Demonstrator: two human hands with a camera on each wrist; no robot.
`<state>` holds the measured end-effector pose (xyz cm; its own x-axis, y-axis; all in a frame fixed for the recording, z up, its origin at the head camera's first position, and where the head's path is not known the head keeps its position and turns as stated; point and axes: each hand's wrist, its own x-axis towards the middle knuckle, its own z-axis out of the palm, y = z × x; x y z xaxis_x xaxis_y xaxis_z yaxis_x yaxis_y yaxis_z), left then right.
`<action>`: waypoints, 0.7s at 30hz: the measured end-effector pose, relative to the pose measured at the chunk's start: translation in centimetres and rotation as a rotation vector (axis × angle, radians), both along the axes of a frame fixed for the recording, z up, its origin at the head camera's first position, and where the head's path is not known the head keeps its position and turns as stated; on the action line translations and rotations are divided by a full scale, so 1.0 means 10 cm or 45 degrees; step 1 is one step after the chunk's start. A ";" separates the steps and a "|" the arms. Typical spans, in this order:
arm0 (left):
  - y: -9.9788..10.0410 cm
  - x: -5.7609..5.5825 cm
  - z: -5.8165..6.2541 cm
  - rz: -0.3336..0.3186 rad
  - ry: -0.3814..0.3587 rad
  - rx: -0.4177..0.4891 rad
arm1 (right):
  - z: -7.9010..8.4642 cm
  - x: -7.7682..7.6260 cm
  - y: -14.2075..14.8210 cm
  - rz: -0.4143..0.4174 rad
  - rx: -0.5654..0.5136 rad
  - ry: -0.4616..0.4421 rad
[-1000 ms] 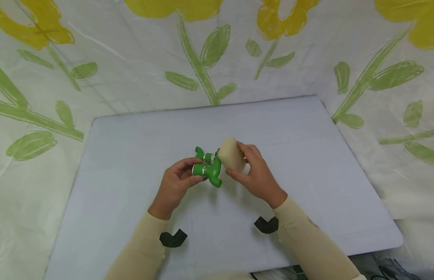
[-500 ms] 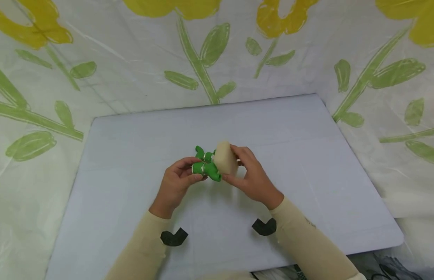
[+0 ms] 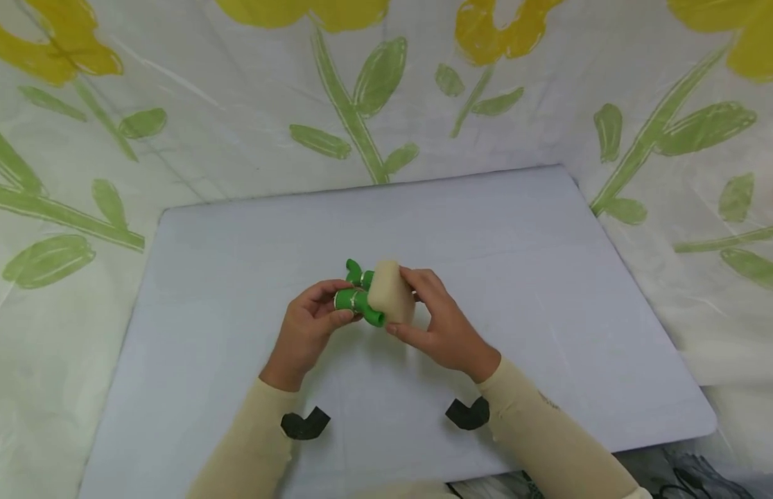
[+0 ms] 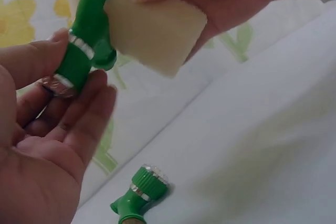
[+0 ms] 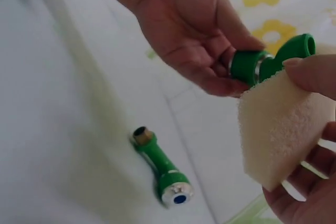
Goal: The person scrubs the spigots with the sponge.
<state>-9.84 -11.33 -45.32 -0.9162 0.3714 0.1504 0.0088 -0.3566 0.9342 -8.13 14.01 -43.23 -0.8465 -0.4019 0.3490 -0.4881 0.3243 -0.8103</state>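
one white backdrop sheet (image 3: 236,145), painted with yellow flowers and green stems and leaves, standing at the far side and down both flanks. one bench (image 3: 523,277), pale, flat, with rounded near right corner, lying below the hands. two cream sleeves (image 3: 548,423), long, one on each forearm, entering from the near side. one right hand (image 3: 445,333), right of centre, fingers grasping a sponge, thumb on the near side and the others on the far side. one left hand (image 3: 305,329), left of centre, thumb and fingers grasping the ribbed end of a tap. one sponge (image 3: 391,294), cream, block-shaped, tilted, raised over the bench, set against or just beside the held tap; exact contact cannot be told. one held tap (image 3: 349,300), green, with silvery bands, raised over the bench between the hands, spout to the right, partly covered by the sponge in the head view. one second tap (image 3: 353,272), green, with a brown threaded end and a blue-centred cap, lying on the bench, far of the held one. two dark angular pieces (image 3: 305,424), one beside each sleeve near the wrist.
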 end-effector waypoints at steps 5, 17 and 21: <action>0.00 -0.01 0.03 -0.031 0.071 -0.192 | 0.04 -0.05 0.05 -0.025 0.048 0.077; -0.01 -0.01 0.00 -0.006 0.091 -0.265 | -0.02 -0.16 0.16 -0.016 0.046 -0.150; -0.03 -0.02 -0.01 0.050 0.075 -0.282 | 0.04 -0.07 0.15 0.215 -0.048 -0.219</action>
<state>-10.08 -11.61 -45.44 -0.9225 0.3658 0.1231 0.0755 -0.1416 0.9870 -8.80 15.54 -42.85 -0.8168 -0.5319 0.2234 -0.3868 0.2176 -0.8961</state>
